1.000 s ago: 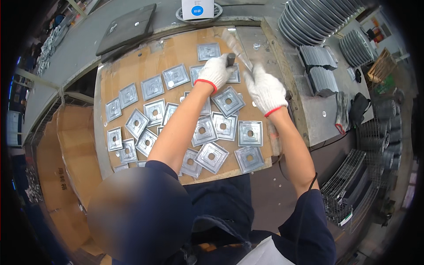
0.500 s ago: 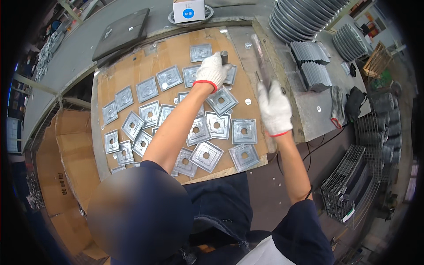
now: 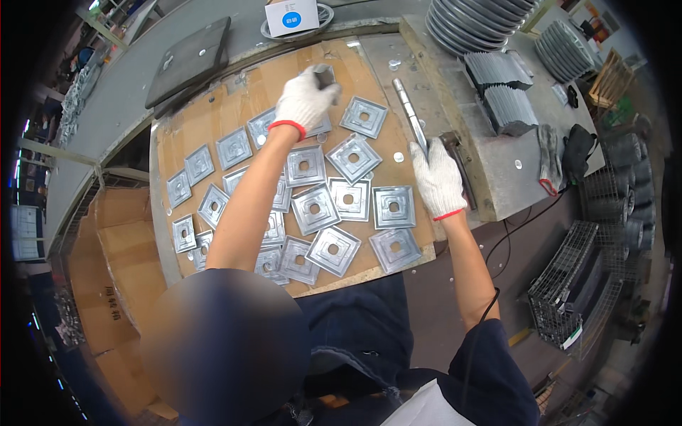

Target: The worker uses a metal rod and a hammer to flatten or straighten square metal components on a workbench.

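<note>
My left hand [image 3: 304,99], in a white knit glove with a red cuff, is closed around a short grey cylinder [image 3: 325,75]. It is above square metal plates at the far side of the cardboard. My right hand [image 3: 439,179], gloved the same way, grips the lower end of a silver metal rod [image 3: 408,110] pointing away from me. Its fingers are partly hidden. Around my hands lie several stepped square plates with a round centre hole, such as this plate [image 3: 354,158]. Plates at the left, like this one [image 3: 234,148], show no hole.
Cardboard [image 3: 369,266] covers the bench top. A dark bar [image 3: 465,174] lies beside my right hand. Stacked metal rings [image 3: 476,25], corrugated grey pieces [image 3: 508,106] and dark gloves [image 3: 579,149] are on the right. A dark flat pad [image 3: 188,60] and a white box [image 3: 291,18] are at the back.
My left hand has moved left with the cylinder, uncovering a holed plate at the far right. My right hand has lowered slightly, and the rod, blurred before, now shows sharply.
</note>
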### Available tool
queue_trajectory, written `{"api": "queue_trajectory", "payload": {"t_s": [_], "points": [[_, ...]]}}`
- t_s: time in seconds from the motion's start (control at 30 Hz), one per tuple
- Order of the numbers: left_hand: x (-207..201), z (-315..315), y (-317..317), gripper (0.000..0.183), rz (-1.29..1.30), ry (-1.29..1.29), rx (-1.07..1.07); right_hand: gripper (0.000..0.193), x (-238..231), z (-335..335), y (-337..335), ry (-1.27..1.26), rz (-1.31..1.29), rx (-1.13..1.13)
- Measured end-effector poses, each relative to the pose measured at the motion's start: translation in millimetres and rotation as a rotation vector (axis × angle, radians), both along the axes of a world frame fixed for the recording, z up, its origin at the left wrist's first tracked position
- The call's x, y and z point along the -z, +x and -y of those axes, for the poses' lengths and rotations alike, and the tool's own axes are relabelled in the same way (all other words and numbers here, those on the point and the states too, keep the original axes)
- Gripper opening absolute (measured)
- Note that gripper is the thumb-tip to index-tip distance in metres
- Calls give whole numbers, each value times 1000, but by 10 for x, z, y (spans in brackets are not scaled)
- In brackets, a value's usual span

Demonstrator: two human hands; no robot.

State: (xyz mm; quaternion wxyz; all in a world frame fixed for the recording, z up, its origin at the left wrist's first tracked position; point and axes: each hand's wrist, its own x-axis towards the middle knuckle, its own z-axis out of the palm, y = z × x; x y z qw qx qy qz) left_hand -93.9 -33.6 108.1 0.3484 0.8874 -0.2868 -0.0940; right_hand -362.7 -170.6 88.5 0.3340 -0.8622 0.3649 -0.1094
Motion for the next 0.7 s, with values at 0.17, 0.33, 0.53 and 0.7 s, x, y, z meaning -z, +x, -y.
{"api": "queue_trajectory", "payload": {"t_s": [0.17,0.33,0.53,0.7], "points": [[69,-385,170,39,26,44,-116,48,421,-117,-55,-66,19,-39],[224,-464,122,42,-90,55,-87,48,662,-142,-18,-65,14,-7],[444,-450,40,48,116,35,-156,44,751,-181,-27,-172,159,22],[530,-485,2,50,105,0,-168,46,705,-180,12,-169,61,24]]}}
